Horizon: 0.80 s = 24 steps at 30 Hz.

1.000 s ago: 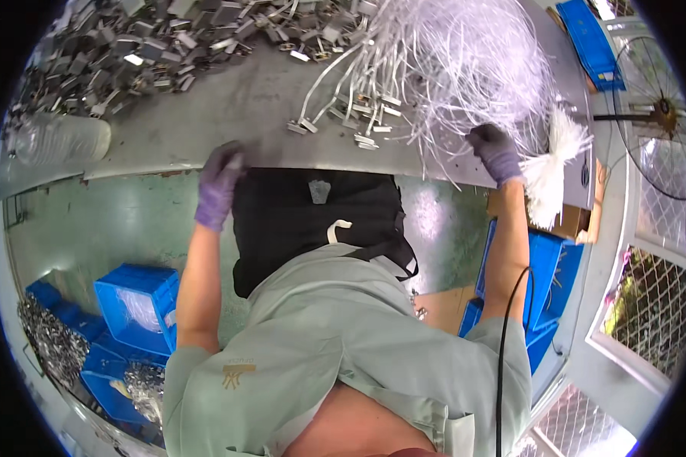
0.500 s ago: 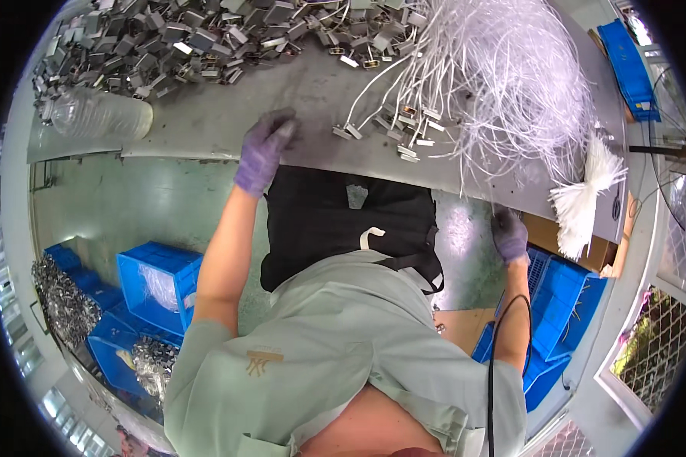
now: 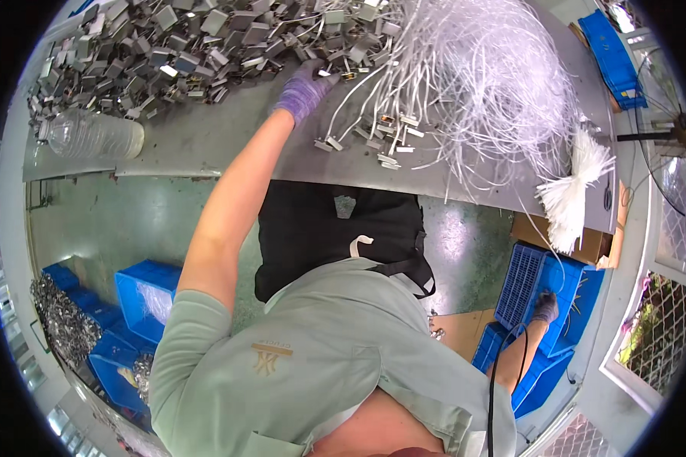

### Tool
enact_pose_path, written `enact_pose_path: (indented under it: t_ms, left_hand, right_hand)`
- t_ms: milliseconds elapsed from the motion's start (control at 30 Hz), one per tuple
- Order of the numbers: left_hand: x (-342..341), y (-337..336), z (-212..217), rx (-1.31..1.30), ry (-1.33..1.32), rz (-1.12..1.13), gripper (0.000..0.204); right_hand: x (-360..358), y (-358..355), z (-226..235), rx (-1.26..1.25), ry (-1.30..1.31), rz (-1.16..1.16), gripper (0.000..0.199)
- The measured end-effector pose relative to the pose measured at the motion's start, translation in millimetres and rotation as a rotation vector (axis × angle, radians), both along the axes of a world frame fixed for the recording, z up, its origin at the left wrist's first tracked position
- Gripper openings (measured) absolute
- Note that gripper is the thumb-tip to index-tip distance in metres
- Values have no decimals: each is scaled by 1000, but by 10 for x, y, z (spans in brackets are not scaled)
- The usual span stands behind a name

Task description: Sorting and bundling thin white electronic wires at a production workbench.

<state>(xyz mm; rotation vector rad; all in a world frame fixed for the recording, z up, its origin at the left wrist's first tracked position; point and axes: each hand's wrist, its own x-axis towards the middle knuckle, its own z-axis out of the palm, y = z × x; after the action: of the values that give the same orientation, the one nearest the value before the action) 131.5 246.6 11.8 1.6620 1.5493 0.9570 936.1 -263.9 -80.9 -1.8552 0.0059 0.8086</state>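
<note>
Two hands splitting: left hand (image 3: 303, 87) now reaching, fingers curled, grip unclear, into clips (image 3: 168, 46) at bench (image 3: 206, 141) far edge; right hand (image 3: 545, 308), dropped off bench, resting on crate (image 3: 545, 282), grip unclear.

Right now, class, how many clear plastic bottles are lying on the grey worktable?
1. The clear plastic bottle lies on its side at the worktable's left end, below the metal clips; others may be hidden.

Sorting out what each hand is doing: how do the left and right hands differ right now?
The left hand is stretched up onto the grey table, at the pile of metal clips; the right hand hangs low beside the body, at a blue crate on the floor. The left hand shows large, the right small. Both wear purple gloves.
</note>
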Motion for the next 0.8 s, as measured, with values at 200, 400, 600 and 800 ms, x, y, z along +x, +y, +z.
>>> enact_pose_path:
  t_ms: [200, 400, 600, 800]
  left_hand:
    - [86, 172, -163, -86, 243, -23, 46]
    - [-288, -284, 149, -41, 159, -5, 26]
    - [-572, -789, 224, -343, -211, -77, 23]
    - [-760, -1624, 407, -384, -372, -87, 20]
  right_hand:
    - [1299, -319, 732, 891, 569, 456, 36]
    - [629, 618, 1007, 579, -249, -496, 32]
    - [32, 1182, 1252, 788, 35, 1, 30]
    - [-3186, 3086, 1414, 620, 155, 513, 32]
